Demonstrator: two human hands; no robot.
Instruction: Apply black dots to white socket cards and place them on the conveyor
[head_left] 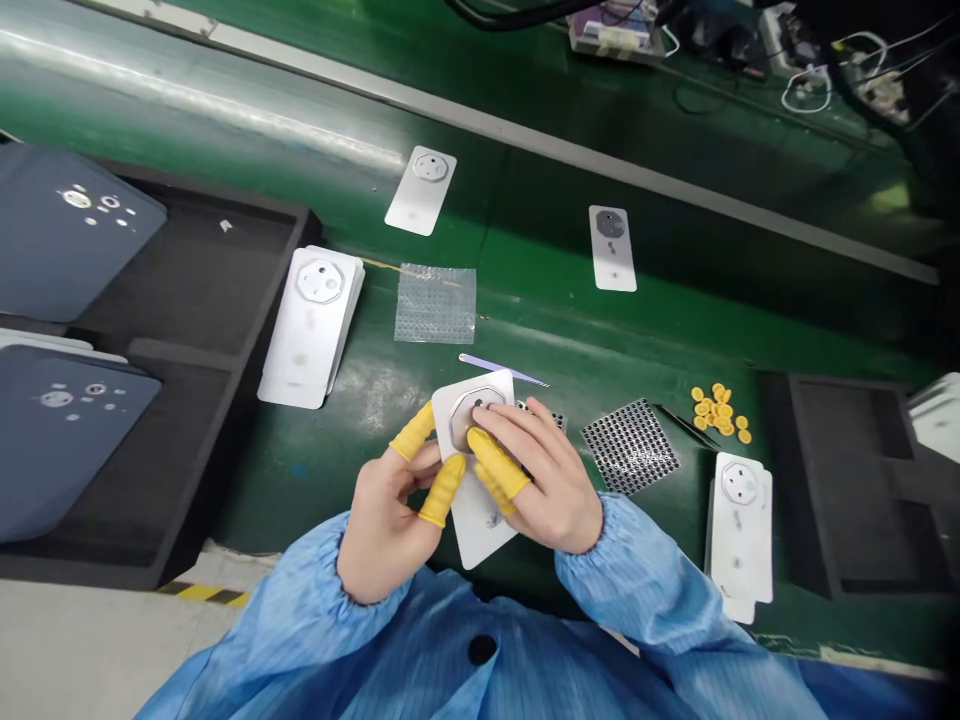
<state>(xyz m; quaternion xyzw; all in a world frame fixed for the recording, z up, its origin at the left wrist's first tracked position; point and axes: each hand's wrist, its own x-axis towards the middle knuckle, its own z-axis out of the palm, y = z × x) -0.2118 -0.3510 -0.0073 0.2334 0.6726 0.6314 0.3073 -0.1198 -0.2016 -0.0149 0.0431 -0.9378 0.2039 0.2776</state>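
Note:
In front of my body, my left hand grips a white phone back cover by its left edge, with yellow finger cots on the thumb and a finger. The cover is held tilted above the table, its octagonal camera ring at the far end. Across that ring lies my right hand, closed, with yellow cots on two digits and fingertips touching the cover. Any small part under those fingertips is hidden. Close by are purple tweezers and a sheet of small black dots.
Stacks of white covers stand left and right. Single covers lie farther back. A clear dotted sheet, dark tweezers and yellow finger cots rest on the green table. Black trays flank it.

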